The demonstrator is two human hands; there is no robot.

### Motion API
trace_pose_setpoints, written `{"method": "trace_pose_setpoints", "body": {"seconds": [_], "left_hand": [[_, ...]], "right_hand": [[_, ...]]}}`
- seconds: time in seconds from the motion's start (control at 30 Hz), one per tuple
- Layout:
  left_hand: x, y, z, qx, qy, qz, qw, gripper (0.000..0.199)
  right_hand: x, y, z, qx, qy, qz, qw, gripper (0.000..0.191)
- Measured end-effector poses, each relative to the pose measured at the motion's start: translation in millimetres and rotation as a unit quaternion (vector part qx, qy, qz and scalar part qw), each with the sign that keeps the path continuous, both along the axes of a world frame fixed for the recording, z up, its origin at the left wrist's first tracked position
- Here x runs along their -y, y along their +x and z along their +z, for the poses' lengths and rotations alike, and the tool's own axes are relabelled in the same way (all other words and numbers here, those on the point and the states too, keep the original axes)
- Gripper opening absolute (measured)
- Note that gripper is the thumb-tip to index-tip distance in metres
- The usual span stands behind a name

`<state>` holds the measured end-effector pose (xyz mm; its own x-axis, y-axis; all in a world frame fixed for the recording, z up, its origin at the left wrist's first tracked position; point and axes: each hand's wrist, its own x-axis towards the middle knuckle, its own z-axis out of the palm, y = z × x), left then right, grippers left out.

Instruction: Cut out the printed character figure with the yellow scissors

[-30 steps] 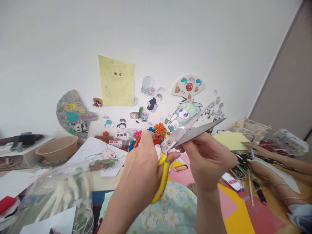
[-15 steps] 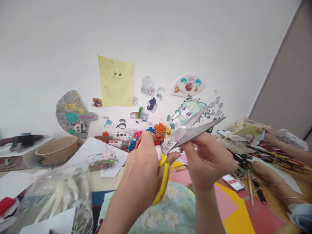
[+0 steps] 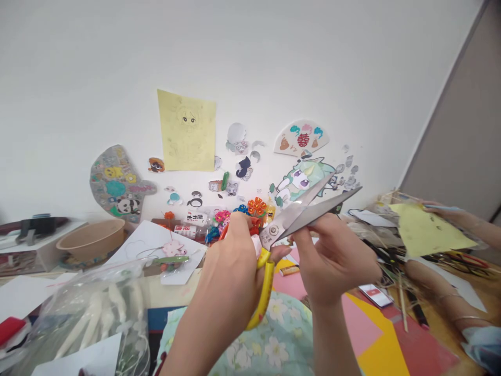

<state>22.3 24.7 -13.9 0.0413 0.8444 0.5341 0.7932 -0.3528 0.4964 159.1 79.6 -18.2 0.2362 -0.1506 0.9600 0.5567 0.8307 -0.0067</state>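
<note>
My left hand [image 3: 230,261] is closed around the yellow handles of a pair of scissors [image 3: 266,295]. The metal blades stand apart in a narrow V and point up to the right. By my left fingertips a small pinkish-white piece shows beside the handle, mostly covered. My right hand [image 3: 334,256] is closed with bent fingers, at the underside of the lower blade. Its fingertips are partly behind the metal, so what they pinch is hidden. Below both hands is a pale green cloth with a flower print [image 3: 276,350].
Bright flower crafts [image 3: 256,206] and bottles stand by the wall. On the left are a tan bowl [image 3: 92,240] and a clear bag [image 3: 105,313] with white strands. Coloured paper [image 3: 376,339] and a phone [image 3: 376,295] lie right. Another person's hands hold yellow paper [image 3: 430,230].
At the right, the other person's yellow paper has been lifted and now faces me more fully. My hands and the scissors have barely moved.
</note>
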Motion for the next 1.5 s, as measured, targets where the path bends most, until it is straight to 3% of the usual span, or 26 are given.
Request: {"method": "trace_pose_setpoints", "body": {"seconds": [0.57,0.7,0.87,1.13,1.5], "left_hand": [[1,-1,-1.6,-0.014,0.015,-0.006,1.000,0.044],[1,-4,-2.6,-0.026,0.048,0.001,0.999,0.043],[1,-5,-2.4,-0.022,0.037,0.011,0.999,0.043],[-3,-9,-1.2,-0.040,0.035,0.014,0.998,0.035],[-10,-10,2.7,-0.027,0.002,0.036,0.999,0.034]], "right_hand": [[-3,2,0.2,0.005,0.029,-0.027,0.999,0.028],[-3,3,2.2,0.005,0.009,0.030,0.999,0.025],[0,6,3.8,-0.003,-0.048,0.107,0.993,0.018],[-2,17,3.9,0.034,-0.122,0.240,0.962,0.014],[-11,19,5.9,-0.001,-0.167,0.272,0.948,0.020]]}}
